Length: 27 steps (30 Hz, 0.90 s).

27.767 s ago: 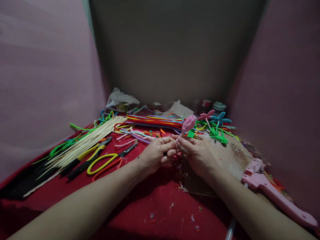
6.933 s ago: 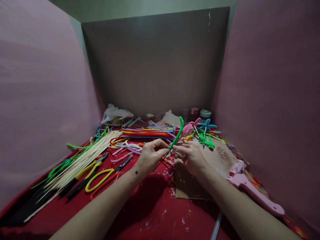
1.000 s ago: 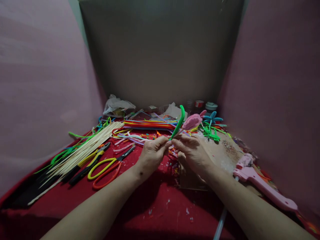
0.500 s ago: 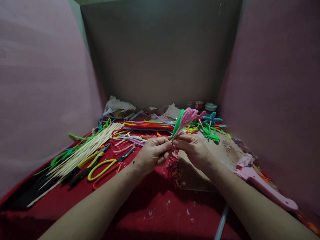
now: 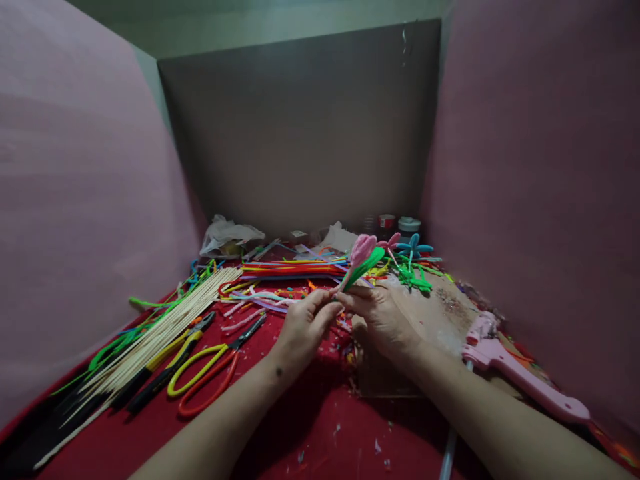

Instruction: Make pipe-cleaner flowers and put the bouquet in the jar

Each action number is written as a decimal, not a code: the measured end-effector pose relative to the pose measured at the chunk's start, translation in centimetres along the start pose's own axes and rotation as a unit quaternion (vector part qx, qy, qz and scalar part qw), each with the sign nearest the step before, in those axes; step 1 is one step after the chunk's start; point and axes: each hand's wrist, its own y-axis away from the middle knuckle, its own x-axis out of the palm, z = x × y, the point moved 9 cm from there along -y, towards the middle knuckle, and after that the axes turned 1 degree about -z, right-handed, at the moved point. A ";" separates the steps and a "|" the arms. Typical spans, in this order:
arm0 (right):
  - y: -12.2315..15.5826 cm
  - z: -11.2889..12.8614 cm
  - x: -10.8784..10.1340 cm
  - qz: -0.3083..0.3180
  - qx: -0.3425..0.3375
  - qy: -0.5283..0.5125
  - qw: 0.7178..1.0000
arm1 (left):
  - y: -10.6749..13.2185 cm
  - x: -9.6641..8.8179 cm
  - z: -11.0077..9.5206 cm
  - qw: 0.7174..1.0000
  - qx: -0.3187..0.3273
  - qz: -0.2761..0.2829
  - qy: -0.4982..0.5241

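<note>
Pink flower (image 5: pixel 363 249), pinched by left grip (image 5: pixel 303 331) and right grip (image 5: pixel 384 320), has scissors (image 5: pixel 233 347) leftward, glue gun (image 5: pixel 515 370) rightward.

Left hand (image 5: pixel 303 333), right hand (image 5: pixel 384 321): fingers (image 5: pixel 327 312) are pinching close together, lower ones apparently curling; bare forearms (image 5: pixel 225 417) are slanting inward.

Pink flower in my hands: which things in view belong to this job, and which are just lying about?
Belong, being in hand:
pink flower, pinched by left hand and right hand
green leaf-shaped piece beside it

Lying about, though some may serve:
scissors
pliers
pale sticks
coloured stems
pink glue gun
plastic bag
</note>
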 end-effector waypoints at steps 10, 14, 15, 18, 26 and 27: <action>-0.1 0.5 -0.2 -0.006 -0.033 0.115 0.993 | -0.4 0.0 1.4 0.999 -0.022 -0.021 0.024; 0.0 1.5 0.1 0.015 -0.037 0.178 0.983 | -0.4 1.1 2.7 0.975 -0.114 0.029 0.187; 0.0 1.7 0.2 0.020 -0.041 0.192 0.980 | -0.4 1.3 2.8 0.968 -0.123 0.040 0.214; 0.0 1.7 0.2 0.036 -0.041 0.188 0.981 | -0.2 1.9 2.9 0.948 -0.140 0.073 0.276; 0.1 -0.5 0.9 0.087 0.031 0.011 0.996 | 1.2 3.5 2.5 0.877 -0.211 0.156 0.402; 0.1 -0.7 1.1 0.099 0.042 -0.010 0.994 | 1.3 3.6 2.5 0.871 -0.218 0.164 0.409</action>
